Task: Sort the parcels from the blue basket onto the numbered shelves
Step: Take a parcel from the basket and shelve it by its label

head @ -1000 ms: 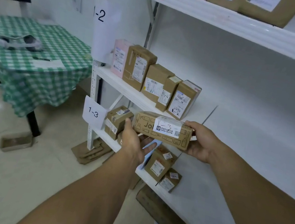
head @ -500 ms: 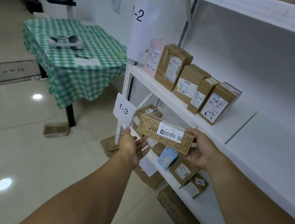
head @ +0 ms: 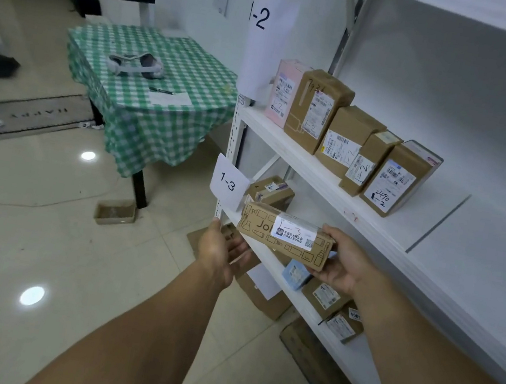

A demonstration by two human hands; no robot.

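One long brown cardboard parcel (head: 284, 237) is being gripped by the right hand (head: 344, 267). The left hand (head: 220, 250) is hovering just beside it, empty, fingers loose.

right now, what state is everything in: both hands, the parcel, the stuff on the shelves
long brown cardboard parcel marked 1-3: held level at the front of the 1-3 shelf, not set down
right hand: grips the parcel's right end
left hand: open, holding nothing, below the parcel's left end
five parcels on the 1-2 shelf: standing in a row
small pale blue box: on the 1-3 shelf, partly hidden
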